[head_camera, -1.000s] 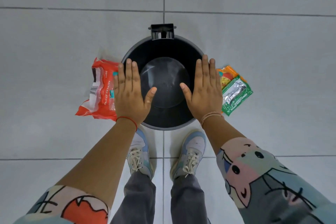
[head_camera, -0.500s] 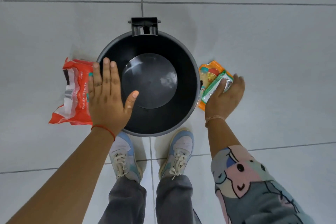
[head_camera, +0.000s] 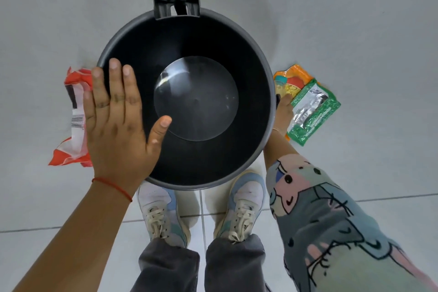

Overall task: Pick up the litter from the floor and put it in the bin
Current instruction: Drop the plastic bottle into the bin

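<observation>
A round black bin (head_camera: 248,38) stands open on the tiled floor in front of my feet. My left hand (head_camera: 116,123) hovers flat and open above the bin's left rim and holds nothing. Under it on the floor lies a red and white wrapper (head_camera: 74,111), partly covered by the hand. My right hand (head_camera: 283,109) is low beside the bin's right wall, mostly hidden behind the rim. Its fingers are tucked under the left edge of a green packet (head_camera: 312,111), which lies on an orange packet (head_camera: 296,77).
The bin's hinge bracket (head_camera: 175,0) sticks out at its far side. My two shoes (head_camera: 161,211) stand close against the bin's near edge. Grey floor tiles (head_camera: 355,19) surround the bin on all sides.
The camera has dropped closer to the bin. My right hand went from over the bin down to the packets on the right and now has its fingers under them. My left hand stayed open.
</observation>
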Demonstrator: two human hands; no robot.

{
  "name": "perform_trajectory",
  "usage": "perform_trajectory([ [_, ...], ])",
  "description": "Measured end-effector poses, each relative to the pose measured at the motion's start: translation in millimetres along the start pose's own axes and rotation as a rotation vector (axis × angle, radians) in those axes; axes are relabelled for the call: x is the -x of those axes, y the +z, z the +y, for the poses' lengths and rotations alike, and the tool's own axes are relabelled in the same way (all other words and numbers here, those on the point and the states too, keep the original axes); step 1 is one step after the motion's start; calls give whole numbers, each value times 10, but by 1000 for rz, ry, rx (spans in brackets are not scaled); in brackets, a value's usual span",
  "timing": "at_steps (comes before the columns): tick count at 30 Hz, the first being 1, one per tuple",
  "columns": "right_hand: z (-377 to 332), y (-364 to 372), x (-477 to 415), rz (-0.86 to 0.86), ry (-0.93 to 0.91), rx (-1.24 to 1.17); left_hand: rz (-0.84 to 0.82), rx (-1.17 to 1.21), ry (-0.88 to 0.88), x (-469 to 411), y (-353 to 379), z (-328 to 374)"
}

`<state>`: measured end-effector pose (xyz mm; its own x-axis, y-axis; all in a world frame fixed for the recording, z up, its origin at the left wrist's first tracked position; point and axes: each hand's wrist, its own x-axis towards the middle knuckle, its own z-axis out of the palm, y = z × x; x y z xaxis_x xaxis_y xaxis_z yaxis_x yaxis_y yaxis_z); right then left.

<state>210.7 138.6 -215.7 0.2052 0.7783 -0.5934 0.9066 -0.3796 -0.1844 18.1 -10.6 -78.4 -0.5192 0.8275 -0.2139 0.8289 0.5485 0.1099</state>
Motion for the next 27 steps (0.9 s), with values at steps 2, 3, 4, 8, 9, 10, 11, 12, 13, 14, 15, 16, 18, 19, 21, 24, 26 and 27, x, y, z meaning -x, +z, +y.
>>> perform_trajectory([
  [2, -5, -32, 25, 20, 18, -38, -2, -7, -13, -8, 7, 22],
  [3, -15, -76, 68, 28, 30, -78, -8, -9, -23, -3, 1, 39],
  [4, -30, -135, 124, 48, 39, -143, -9, -6, -35, -7, 8, 67],
  [8, -176, -548, 390, 294, -159, -370, -20, 2, -102, -35, 10, 181],
  [9, -261, -720, 497, 381, -218, -393, -23, 3, -112, -41, 14, 192],
  [10, -355, -912, 631, 463, -266, -431, -25, 5, -120, -43, 15, 194],
  [11, -470, -1122, 812, 536, -309, -484, -27, 6, -124, -44, 20, 193],
  [12, -600, -1320, 1033, 585, -370, -544, -28, 8, -130, -44, 20, 186],
  [13, -731, -1458, 1263, 580, -445, -586, -26, 13, -134, -41, 16, 181],
  [14, -846, -1533, 1466, 514, -536, -610, -19, 25, -137, -42, 16, 187],
  [15, -941, -1514, 1603, 406, -608, -604, -7, 50, -141, -41, 9, 181],
  [16, -1011, -1418, 1670, 275, -642, -538, 10, 82, -144, -42, 3, 181],
  [18, -1133, -1045, 1606, 11, -629, -179, 40, 151, -148, -39, -3, 173],
  [19, -1162, -809, 1506, -109, -580, -7, 49, 174, -149, -37, -1, 168],
  [21, -1148, -321, 1242, -269, -428, 171, 48, 175, -146, -36, 10, 164],
  [24, -1108, 80, 1030, -387, -264, 226, 31, 131, -137, -39, 25, 161],
  [26, -1099, 127, 1009, -398, -256, 204, 28, 125, -134, -48, 24, 158],
  [27, -1113, 62, 1055, -352, -291, 165, 27, 127, -131, -47, 21, 157],
])
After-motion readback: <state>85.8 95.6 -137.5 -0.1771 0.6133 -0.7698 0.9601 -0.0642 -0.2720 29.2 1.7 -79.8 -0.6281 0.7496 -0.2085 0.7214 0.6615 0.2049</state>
